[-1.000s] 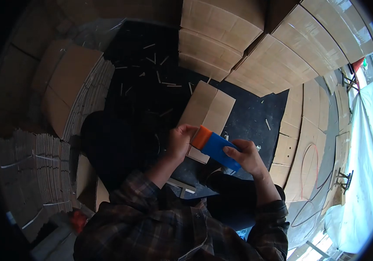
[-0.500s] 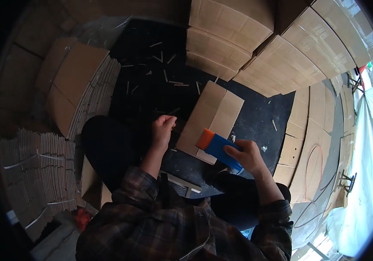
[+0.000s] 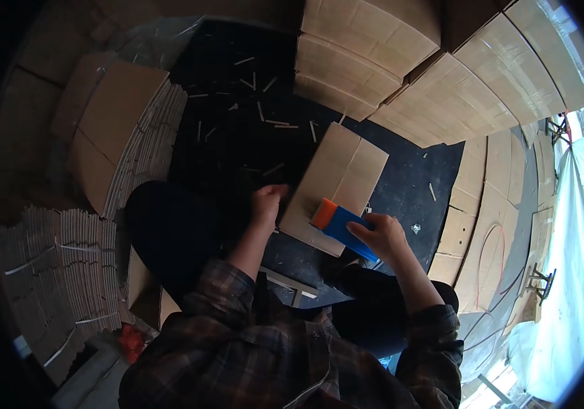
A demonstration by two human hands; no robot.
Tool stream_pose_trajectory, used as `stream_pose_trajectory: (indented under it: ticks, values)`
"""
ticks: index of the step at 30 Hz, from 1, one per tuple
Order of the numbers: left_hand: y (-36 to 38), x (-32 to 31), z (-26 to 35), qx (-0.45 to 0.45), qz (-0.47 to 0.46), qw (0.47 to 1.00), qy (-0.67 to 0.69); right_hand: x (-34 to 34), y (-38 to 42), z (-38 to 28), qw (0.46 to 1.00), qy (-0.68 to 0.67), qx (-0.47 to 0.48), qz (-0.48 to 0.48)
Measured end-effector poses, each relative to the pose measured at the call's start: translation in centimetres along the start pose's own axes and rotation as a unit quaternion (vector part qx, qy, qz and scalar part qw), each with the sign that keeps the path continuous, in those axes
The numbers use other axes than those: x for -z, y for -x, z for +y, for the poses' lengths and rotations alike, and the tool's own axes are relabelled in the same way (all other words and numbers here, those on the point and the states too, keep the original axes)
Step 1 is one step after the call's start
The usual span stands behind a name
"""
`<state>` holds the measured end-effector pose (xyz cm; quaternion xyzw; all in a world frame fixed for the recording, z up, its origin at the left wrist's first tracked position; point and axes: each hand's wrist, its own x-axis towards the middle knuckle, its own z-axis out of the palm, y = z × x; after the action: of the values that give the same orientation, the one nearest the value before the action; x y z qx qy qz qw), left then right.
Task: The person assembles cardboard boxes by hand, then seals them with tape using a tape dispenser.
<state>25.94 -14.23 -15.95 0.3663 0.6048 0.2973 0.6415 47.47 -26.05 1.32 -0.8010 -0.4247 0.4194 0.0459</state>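
Note:
A closed cardboard box (image 3: 357,160) lies on the dark floor in front of me, with a seam across its top. My right hand (image 3: 382,237) is wrapped round a blue tool with an orange end (image 3: 342,225), which is over the near right part of the box. My left hand (image 3: 269,202) is closed beside the box's left edge. Whether anything small is pinched in its fingers cannot be made out.
Stacked cartons (image 3: 360,58) rise beyond the box. Bundled flat cardboard (image 3: 87,266) stands at the left. Small scraps (image 3: 261,111) are scattered on the floor (image 3: 237,143). Cardboard sheets (image 3: 493,225) and a pale plastic sheet (image 3: 571,238) are at the right.
My left hand has shifted slightly right and its fingers have turned towards the box. My right hand and the tool have moved very little. The box appears slightly further right, its top flatter.

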Motion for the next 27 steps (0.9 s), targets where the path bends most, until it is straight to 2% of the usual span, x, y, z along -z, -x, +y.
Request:
stream_pose_trajectory:
  ticks: [2,8,11,14,15,17,18,20,21,22,24,25,27]
  values:
    - [0.4,-0.7,0.3,0.080,0.010,0.997,0.013,-0.1,-0.3,-0.4,1.000,0.020,-0.015,0.000]
    - [-0.4,-0.7,-2.1,0.136,-0.033,0.989,0.051,-0.2,-0.3,-0.5,0.999,0.027,-0.022,0.017]
    - [0.3,-0.9,-1.1,0.118,-0.030,0.990,0.069,0.0,-0.3,-0.9,0.998,0.046,-0.028,0.016]
    - [-2.4,0.3,-6.2,0.107,-0.030,0.994,0.023,0.2,-0.3,-0.9,0.998,0.042,-0.034,0.015]
    - [-1.9,0.0,-5.5,0.107,-0.032,0.993,0.024,0.1,-0.3,-0.8,0.999,0.037,-0.031,0.020]
    - [0.6,0.1,-1.9,-0.016,-0.002,0.999,-0.039,0.0,-0.3,-0.7,0.999,0.031,-0.025,0.022]
    - [1.9,0.3,0.1,-0.016,-0.001,0.999,-0.041,0.1,-0.4,-0.8,0.999,0.032,-0.035,0.010]
    - [4.2,0.4,3.1,-0.029,-0.205,0.978,-0.002,0.1,-0.5,-0.7,0.998,0.030,-0.049,-0.005]
    - [4.6,0.7,3.3,-0.016,-0.216,0.965,-0.148,0.2,-0.6,-0.7,0.998,0.025,-0.053,-0.019]
    - [4.6,0.8,4.2,-0.022,-0.218,0.964,-0.153,0.5,-0.7,-0.9,0.998,0.018,-0.053,-0.027]
    - [4.5,1.3,5.2,0.116,-0.243,0.946,-0.183,0.7,-0.7,-0.9,0.998,0.011,-0.051,-0.027]
    - [4.2,1.6,4.0,0.115,-0.244,0.945,-0.186,0.7,-0.7,-0.9,0.998,0.007,-0.048,-0.032]
    - [3.8,1.0,3.1,-0.029,-0.233,0.952,-0.195,0.7,-0.8,-0.7,0.998,0.014,-0.045,-0.030]
